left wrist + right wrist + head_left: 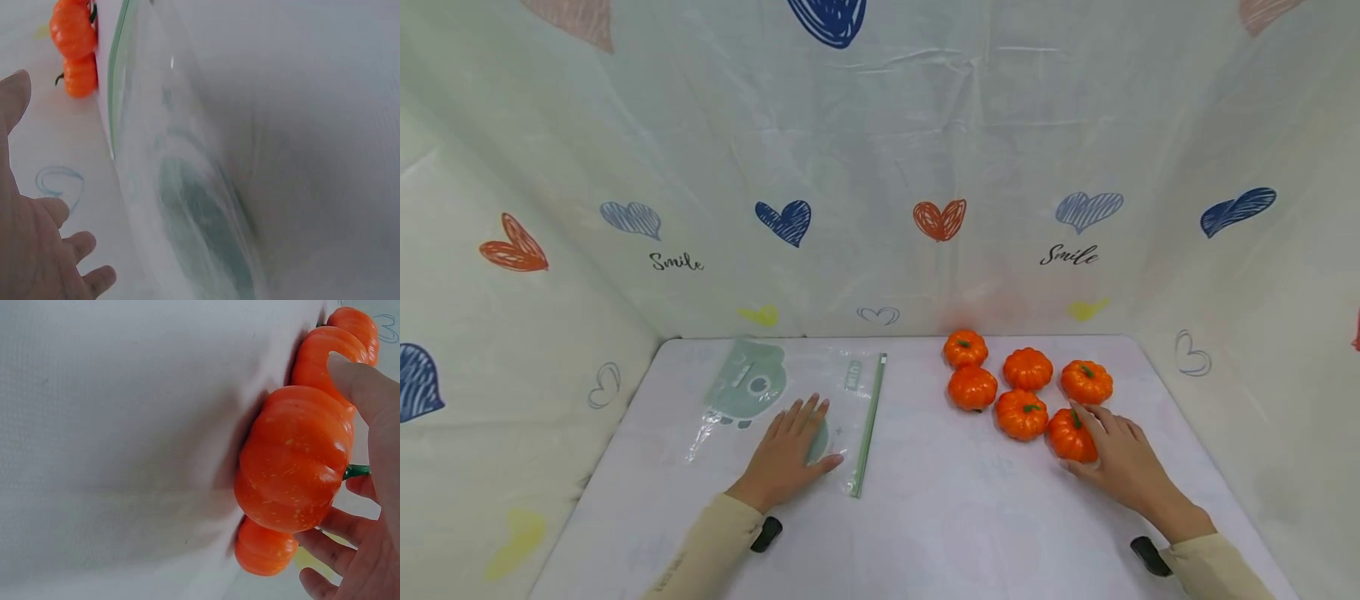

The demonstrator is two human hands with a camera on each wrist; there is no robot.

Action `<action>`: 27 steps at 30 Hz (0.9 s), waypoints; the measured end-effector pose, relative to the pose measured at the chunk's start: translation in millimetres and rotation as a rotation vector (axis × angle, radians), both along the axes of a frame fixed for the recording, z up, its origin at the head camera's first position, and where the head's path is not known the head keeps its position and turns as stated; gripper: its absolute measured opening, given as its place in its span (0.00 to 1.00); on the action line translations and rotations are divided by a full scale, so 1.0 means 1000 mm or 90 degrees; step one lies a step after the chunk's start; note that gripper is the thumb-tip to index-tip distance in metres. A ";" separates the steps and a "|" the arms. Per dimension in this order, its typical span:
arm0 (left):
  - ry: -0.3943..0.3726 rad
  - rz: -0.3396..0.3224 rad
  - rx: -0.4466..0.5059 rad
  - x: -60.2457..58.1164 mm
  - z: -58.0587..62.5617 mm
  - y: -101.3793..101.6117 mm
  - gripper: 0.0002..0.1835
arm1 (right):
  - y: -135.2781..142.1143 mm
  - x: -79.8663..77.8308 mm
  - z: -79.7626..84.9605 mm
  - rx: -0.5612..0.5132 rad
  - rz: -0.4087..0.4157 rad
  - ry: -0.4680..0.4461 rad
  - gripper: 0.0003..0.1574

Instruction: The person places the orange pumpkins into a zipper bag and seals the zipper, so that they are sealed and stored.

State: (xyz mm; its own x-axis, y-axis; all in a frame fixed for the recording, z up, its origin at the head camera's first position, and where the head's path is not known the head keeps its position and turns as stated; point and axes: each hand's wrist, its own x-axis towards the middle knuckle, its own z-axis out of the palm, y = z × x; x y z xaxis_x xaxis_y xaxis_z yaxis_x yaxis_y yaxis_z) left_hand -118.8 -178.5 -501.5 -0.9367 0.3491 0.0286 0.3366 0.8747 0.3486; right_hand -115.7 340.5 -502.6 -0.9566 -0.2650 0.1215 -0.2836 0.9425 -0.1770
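My left hand (786, 458) is spread, fingers extended, low over the lower part of a clear zip bag (827, 375). The bag lies flat with a green cartoon animal print and a green zip edge at its right; in the left wrist view its plastic (194, 206) bulges up beside the hand. At the right, my right hand (1123, 458) reaches over the nearest small orange pumpkin (1067, 435), its thumb and fingers on opposite sides. In the right wrist view this pumpkin (294, 459) sits on the table, green stem toward the palm, with the thumb tip apart from it.
Several more orange pumpkins (1022, 415) stand grouped just left of and behind the right hand. The white-covered table (940, 533) meets a heart-printed curtain (880, 267) at the back and sides. Dark wrist devices (766, 534) sit by both sleeves.
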 end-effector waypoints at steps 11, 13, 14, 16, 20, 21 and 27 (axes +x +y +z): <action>-0.027 -0.032 -0.014 0.008 -0.007 0.024 0.46 | 0.002 -0.001 -0.003 -0.014 0.002 -0.009 0.54; -0.025 -0.046 -0.013 0.010 -0.007 0.027 0.44 | 0.002 -0.001 -0.004 -0.015 0.001 -0.012 0.52; -0.024 -0.053 -0.013 0.010 -0.007 0.029 0.44 | 0.002 -0.002 -0.004 -0.015 0.001 -0.012 0.52; -0.016 -0.065 -0.012 0.012 -0.007 0.031 0.43 | 0.002 -0.002 -0.004 -0.016 0.001 -0.014 0.52; 0.000 -0.083 -0.018 0.015 -0.010 0.037 0.41 | 0.003 -0.003 -0.005 -0.016 0.005 -0.010 0.51; 0.001 -0.085 -0.022 0.016 -0.011 0.038 0.41 | 0.004 -0.003 -0.005 -0.015 0.005 -0.009 0.51; -0.021 -0.086 -0.050 0.020 -0.016 0.047 0.40 | 0.003 -0.003 -0.005 -0.020 0.007 -0.008 0.51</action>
